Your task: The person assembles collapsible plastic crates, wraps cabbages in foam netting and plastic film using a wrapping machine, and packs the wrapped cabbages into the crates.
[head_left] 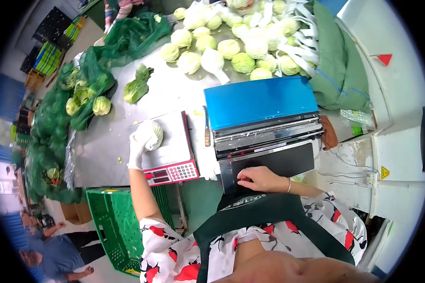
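My left hand (137, 147), in a white glove, grips a cabbage (154, 135) covered in a white foam net. That cabbage sits on the pale plate of a red kitchen-style scale (186, 170) with a keypad and a dark display. Over the black plate (288, 162) of a wrapping machine rests my bare right hand (260, 179), its fingers loosely bent and apart, with nothing visible in them. Its wrist wears a thin bracelet. A blue cover (262, 101) forms the machine's far side.
Many cabbages (243, 62), several in white nets, lie on the metal table (97, 158) at the back. Green mesh sacks (47, 127) hang along the left edge. A loose leafy piece (137, 89) lies nearby. Below stands a green crate (113, 226); other people (61, 250) are at left.
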Action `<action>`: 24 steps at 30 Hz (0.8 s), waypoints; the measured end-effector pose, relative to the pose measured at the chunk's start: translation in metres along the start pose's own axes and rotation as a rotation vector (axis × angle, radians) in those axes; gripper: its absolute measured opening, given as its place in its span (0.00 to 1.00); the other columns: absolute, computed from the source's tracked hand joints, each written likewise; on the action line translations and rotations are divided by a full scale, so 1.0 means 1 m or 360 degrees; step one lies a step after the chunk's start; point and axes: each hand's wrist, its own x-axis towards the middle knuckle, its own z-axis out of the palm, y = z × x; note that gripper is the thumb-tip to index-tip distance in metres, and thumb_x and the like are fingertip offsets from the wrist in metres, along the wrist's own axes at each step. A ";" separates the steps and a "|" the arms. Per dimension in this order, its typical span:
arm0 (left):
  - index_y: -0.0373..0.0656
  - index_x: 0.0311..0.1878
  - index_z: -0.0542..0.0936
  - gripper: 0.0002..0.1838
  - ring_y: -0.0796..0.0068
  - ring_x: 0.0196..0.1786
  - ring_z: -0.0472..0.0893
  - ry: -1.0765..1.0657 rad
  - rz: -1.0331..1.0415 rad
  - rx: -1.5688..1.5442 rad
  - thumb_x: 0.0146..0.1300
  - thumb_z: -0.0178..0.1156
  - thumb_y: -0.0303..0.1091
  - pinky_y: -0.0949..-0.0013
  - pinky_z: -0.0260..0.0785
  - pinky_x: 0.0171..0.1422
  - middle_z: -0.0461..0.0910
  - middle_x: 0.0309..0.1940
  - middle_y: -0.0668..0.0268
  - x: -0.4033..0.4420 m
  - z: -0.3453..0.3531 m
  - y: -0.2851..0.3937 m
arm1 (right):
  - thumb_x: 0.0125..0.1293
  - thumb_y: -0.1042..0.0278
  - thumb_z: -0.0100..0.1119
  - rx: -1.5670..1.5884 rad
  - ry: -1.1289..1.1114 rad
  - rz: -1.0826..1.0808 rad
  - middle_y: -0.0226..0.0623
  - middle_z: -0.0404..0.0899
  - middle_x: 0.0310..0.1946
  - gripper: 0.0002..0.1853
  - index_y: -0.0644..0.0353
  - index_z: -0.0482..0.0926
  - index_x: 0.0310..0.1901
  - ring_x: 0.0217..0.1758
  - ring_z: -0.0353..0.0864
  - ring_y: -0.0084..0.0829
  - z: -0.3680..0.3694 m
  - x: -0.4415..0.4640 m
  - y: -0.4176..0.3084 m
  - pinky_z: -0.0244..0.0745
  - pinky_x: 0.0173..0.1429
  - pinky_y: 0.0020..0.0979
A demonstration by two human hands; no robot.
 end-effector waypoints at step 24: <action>0.43 0.71 0.69 0.33 0.54 0.69 0.72 0.0301 0.0035 -0.1921 0.71 0.53 0.56 0.48 0.65 0.74 0.71 0.69 0.56 -0.164 0.102 0.025 | 0.43 0.41 0.78 -0.0961 0.1593 0.0449 0.56 0.70 0.60 0.58 0.70 0.60 0.69 0.66 0.68 0.54 -0.322 0.302 0.264 0.65 0.69 0.46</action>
